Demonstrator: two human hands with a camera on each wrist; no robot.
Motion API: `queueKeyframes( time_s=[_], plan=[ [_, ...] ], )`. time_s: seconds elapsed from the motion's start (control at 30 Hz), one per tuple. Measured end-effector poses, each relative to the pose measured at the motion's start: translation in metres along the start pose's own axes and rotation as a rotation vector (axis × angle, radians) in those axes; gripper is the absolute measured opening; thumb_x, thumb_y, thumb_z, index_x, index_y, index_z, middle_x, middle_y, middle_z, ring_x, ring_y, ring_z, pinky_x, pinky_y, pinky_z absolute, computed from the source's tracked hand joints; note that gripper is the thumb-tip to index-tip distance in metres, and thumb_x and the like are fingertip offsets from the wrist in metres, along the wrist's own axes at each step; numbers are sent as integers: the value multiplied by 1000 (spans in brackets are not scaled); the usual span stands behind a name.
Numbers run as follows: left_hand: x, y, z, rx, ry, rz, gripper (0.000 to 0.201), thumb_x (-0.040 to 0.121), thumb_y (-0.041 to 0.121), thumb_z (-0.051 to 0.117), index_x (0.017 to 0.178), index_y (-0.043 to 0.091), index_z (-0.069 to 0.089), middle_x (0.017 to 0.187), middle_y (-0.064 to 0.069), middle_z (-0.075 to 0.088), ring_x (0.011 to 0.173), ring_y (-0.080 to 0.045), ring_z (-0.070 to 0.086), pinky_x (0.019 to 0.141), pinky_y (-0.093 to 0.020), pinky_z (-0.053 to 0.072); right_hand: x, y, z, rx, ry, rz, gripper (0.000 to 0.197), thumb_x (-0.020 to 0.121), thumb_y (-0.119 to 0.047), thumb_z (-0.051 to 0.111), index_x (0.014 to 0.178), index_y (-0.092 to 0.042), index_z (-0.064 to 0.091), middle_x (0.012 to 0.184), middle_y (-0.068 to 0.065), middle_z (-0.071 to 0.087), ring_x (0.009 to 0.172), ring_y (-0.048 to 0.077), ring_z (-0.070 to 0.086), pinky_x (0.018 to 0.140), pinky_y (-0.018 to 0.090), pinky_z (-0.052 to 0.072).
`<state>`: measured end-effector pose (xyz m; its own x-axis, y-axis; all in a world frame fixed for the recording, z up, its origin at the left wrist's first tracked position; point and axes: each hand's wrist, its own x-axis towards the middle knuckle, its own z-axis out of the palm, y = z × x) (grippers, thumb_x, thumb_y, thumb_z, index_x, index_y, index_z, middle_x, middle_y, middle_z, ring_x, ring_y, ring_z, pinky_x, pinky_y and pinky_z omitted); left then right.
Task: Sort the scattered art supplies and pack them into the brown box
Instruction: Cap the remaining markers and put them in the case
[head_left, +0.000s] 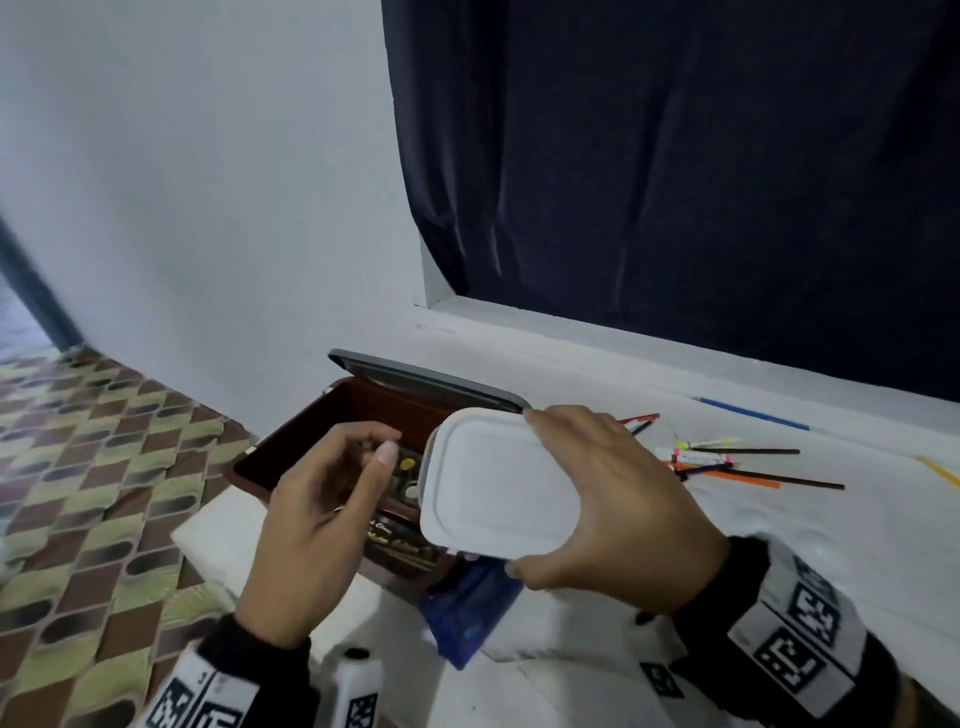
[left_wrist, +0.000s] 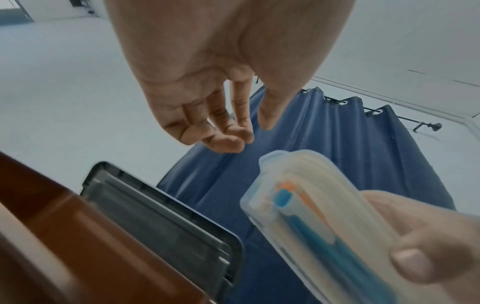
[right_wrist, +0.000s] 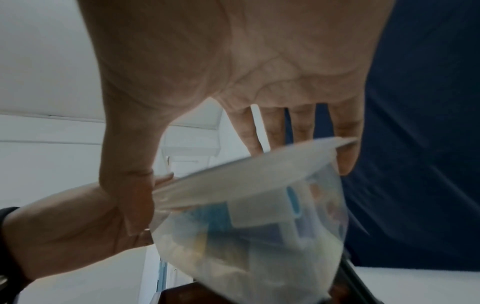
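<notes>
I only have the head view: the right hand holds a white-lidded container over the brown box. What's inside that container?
Observer: Through the clear container, the left wrist view shows blue and orange stick-like pieces inside.
Operator: Is the lid on?
Observer: The right wrist view shows the white lid sitting on top, the right hand gripping it by the edges.
Operator: Is the left hand holding anything?
Observer: The left hand is empty, fingers loosely curled, above the brown box.
</notes>
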<state>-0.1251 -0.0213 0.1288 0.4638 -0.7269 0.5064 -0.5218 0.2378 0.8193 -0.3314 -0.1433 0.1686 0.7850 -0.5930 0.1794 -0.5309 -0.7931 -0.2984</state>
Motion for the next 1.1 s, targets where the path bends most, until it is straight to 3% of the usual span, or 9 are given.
queueKeyframes(
  time_s=[0.13, 0.23, 0.3, 0.6, 0.7, 0.8, 0.9, 1.03, 1.1],
  plan=[
    [32, -48, -50, 58, 18, -3, 14, 97, 28, 58, 103, 21, 68, 76, 1, 64, 72, -17, 62, 65, -29, 51, 55, -40, 10, -89, -70, 5, 106, 51, -69, 71, 141, -29, 32, 133, -15, 37, 119, 12, 36, 101, 32, 39],
    [59, -93, -86, 150, -66, -15, 23, 99, 43, 57, 107, 24, 67, 89, 2, 69, 80, -20, 66, 69, -40, 56, 98, -67, 32, -153, -136, 67, 93, 52, -74, 70, 128, -28, 41, 119, -10, 44, 109, 14, 40, 93, 35, 43],
    [77, -120, -104, 206, -119, -8, 21, 98, 45, 57, 107, 28, 67, 97, 8, 69, 88, -14, 65, 75, -41, 55, 126, -80, 50, -198, -179, 116, 91, 52, -77, 68, 124, -28, 43, 112, -8, 44, 105, 16, 41, 90, 36, 45],
    [131, -202, -124, 350, -464, 167, 31, 96, 53, 46, 117, 34, 60, 112, 22, 56, 108, -3, 56, 92, -25, 47, 190, -111, 101, -382, -394, 308, 108, 61, -79, 68, 145, -21, 31, 126, 6, 48, 109, 30, 49, 85, 40, 48],
    [133, -214, -120, 281, -465, 186, 26, 97, 44, 51, 118, 31, 58, 114, 19, 55, 109, -5, 56, 91, -27, 49, 203, -114, 116, -411, -439, 338, 106, 66, -84, 58, 147, -23, 26, 127, 10, 51, 108, 33, 53, 84, 40, 47],
    [130, -220, -120, 201, -414, 158, 20, 99, 29, 56, 119, 30, 58, 115, 20, 56, 112, -4, 56, 92, -27, 49, 210, -121, 126, -410, -435, 385, 93, 69, -88, 45, 135, -23, 42, 115, 9, 57, 96, 29, 59, 73, 36, 43],
    [129, -221, -119, 181, -399, 141, 18, 100, 31, 51, 118, 31, 57, 115, 21, 55, 111, -3, 56, 91, -27, 50, 216, -125, 135, -395, -425, 416, 87, 72, -89, 38, 129, -24, 48, 110, 11, 57, 93, 28, 58, 75, 36, 45],
    [129, -222, -118, 156, -401, 121, 22, 98, 37, 49, 116, 29, 57, 113, 18, 55, 108, -6, 57, 88, -31, 52, 223, -133, 148, -307, -420, 466, 86, 80, -82, 41, 139, -20, 41, 129, 15, 52, 111, 30, 55, 78, 34, 39],
    [128, -223, -118, 153, -397, 121, 23, 97, 39, 48, 115, 28, 58, 112, 17, 56, 107, -6, 57, 88, -31, 52, 226, -138, 152, -253, -433, 463, 83, 87, -75, 42, 144, -16, 37, 139, 15, 46, 121, 30, 51, 88, 34, 40]
  ],
)
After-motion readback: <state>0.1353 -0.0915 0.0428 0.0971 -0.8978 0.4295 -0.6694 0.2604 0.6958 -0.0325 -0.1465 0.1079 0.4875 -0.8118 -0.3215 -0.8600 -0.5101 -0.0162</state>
